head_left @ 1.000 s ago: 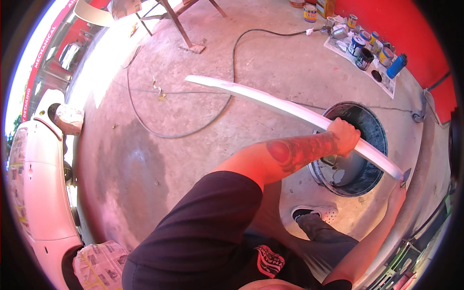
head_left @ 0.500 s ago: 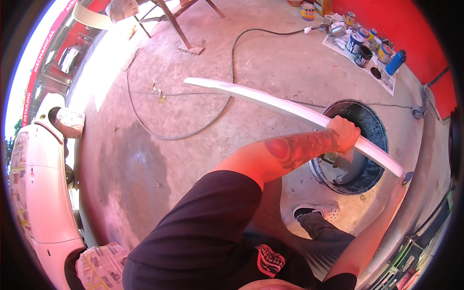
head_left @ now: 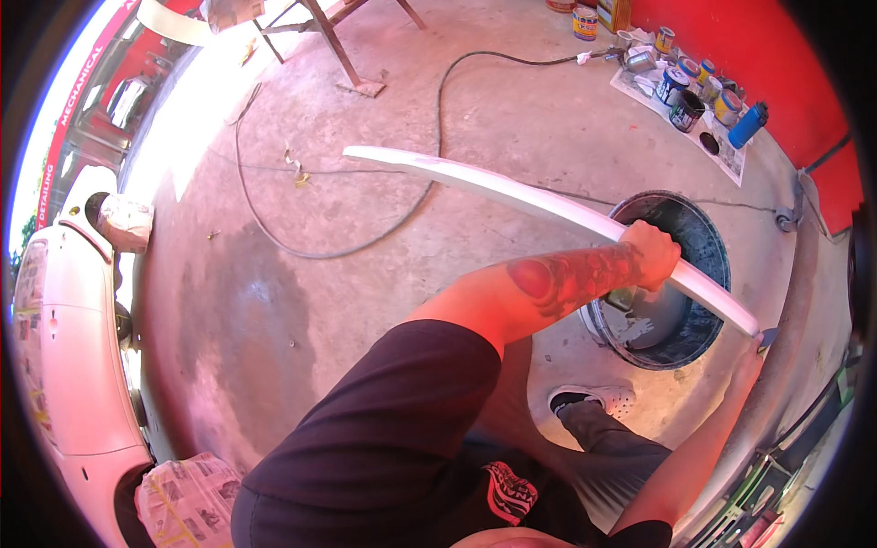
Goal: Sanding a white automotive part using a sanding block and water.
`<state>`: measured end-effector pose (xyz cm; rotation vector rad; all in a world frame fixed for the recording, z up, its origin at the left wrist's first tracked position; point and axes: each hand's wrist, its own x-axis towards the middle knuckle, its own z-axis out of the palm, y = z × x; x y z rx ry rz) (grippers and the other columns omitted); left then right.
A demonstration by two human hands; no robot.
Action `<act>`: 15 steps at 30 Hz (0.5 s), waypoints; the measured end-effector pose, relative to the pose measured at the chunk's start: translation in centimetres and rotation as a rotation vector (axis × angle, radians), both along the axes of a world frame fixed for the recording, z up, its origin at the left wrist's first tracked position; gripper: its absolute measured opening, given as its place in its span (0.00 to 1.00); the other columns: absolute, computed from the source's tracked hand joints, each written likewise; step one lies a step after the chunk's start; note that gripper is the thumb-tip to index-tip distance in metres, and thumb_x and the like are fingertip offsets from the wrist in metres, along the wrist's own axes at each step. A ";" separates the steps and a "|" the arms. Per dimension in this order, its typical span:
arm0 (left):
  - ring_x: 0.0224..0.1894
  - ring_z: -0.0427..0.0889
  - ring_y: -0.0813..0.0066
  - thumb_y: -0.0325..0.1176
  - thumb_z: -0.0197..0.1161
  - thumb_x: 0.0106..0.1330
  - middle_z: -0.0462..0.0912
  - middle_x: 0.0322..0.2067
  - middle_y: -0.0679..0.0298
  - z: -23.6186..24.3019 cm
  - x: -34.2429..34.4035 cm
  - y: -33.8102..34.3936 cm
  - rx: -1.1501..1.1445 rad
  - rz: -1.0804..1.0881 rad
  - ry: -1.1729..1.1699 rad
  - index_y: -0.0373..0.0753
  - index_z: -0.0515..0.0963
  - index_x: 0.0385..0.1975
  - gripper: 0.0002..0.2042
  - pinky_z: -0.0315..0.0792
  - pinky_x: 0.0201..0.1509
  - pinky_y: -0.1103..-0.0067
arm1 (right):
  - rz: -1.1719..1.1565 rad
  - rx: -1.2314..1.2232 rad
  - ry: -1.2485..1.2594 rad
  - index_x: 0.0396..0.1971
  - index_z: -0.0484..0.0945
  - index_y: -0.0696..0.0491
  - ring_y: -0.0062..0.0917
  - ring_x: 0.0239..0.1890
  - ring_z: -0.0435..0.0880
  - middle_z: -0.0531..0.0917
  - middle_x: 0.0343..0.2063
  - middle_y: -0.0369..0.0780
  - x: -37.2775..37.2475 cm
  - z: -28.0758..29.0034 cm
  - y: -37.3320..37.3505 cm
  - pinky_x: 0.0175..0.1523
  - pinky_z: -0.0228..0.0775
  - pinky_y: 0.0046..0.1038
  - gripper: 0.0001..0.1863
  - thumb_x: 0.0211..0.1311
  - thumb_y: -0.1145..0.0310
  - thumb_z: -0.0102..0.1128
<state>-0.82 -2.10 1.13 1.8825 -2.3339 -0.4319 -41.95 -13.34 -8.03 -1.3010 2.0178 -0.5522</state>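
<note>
A long, slim, slightly curved white trim piece (head_left: 512, 190) runs slantwise over the concrete floor, its far end toward the left and its near end low at the right. My left hand (head_left: 650, 254) is wrapped around it from above, over a dark bucket (head_left: 714, 239). Beside the strip's near end is my right hand (head_left: 749, 358), with a small blue-grey piece (head_left: 769, 338), perhaps a folded sheet, at its fingers. Most of those fingers are hidden. Greyish liquid lies in the bucket, and a greenish object (head_left: 623, 298) shows inside it, partly behind my left wrist.
A dark hose (head_left: 320, 254) loops across the floor. Several paint cans (head_left: 687, 111) and a blue bottle (head_left: 749, 124) stand on newspaper by the red wall. A pale car body (head_left: 91, 356) with paper masking fills the left side. A stand's legs (head_left: 331, 44) rise at the back.
The view has shifted slightly. My left hand keeps its hold on the white strip, and my right hand has moved up a little along its near end.
</note>
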 end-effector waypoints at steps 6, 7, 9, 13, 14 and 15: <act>0.37 0.90 0.59 0.44 0.74 0.51 0.89 0.33 0.57 0.6 0.0 0.3 0.010 -0.019 -0.005 0.41 0.84 0.42 0.20 0.81 0.37 0.65 | 0.159 -0.337 0.204 0.67 0.70 0.58 0.48 0.65 0.75 0.78 0.61 0.54 2.6 1.8 3.2 0.68 0.65 0.37 0.36 0.78 0.41 0.40; 0.36 0.90 0.59 0.45 0.73 0.51 0.89 0.33 0.57 0.7 0.2 0.4 0.017 -0.012 0.014 0.42 0.84 0.41 0.20 0.81 0.37 0.65 | 0.153 -0.335 0.207 0.67 0.70 0.58 0.48 0.65 0.75 0.78 0.61 0.54 2.0 1.5 3.0 0.68 0.65 0.37 0.36 0.78 0.41 0.40; 0.36 0.90 0.59 0.46 0.73 0.52 0.89 0.33 0.57 0.9 0.1 0.0 0.010 0.002 0.032 0.42 0.85 0.40 0.19 0.81 0.38 0.66 | 0.139 -0.172 0.170 0.70 0.66 0.55 0.45 0.68 0.73 0.74 0.65 0.52 1.5 1.5 1.8 0.69 0.64 0.37 0.36 0.78 0.42 0.39; 0.37 0.90 0.59 0.49 0.73 0.53 0.89 0.33 0.57 0.2 -0.2 -0.6 0.035 -0.001 -0.016 0.42 0.85 0.38 0.19 0.82 0.38 0.66 | 0.237 -0.517 0.431 0.73 0.63 0.53 0.41 0.71 0.69 0.70 0.70 0.48 6.6 1.0 6.4 0.70 0.62 0.37 0.33 0.80 0.46 0.41; 0.37 0.90 0.59 0.49 0.73 0.53 0.89 0.33 0.57 0.3 -0.1 -0.6 0.063 -0.014 -0.031 0.42 0.86 0.38 0.19 0.82 0.39 0.66 | 0.339 -0.569 0.587 0.74 0.62 0.50 0.38 0.73 0.66 0.66 0.72 0.44 9.9 2.3 8.4 0.71 0.61 0.40 0.31 0.79 0.49 0.42; 0.37 0.90 0.59 0.49 0.73 0.53 0.89 0.33 0.57 0.2 0.1 -0.4 0.068 -0.016 -0.032 0.42 0.86 0.38 0.19 0.82 0.39 0.66 | 0.445 -0.618 0.742 0.75 0.61 0.48 0.34 0.75 0.62 0.63 0.74 0.40 12.6 3.5 10.2 0.71 0.60 0.42 0.30 0.79 0.52 0.44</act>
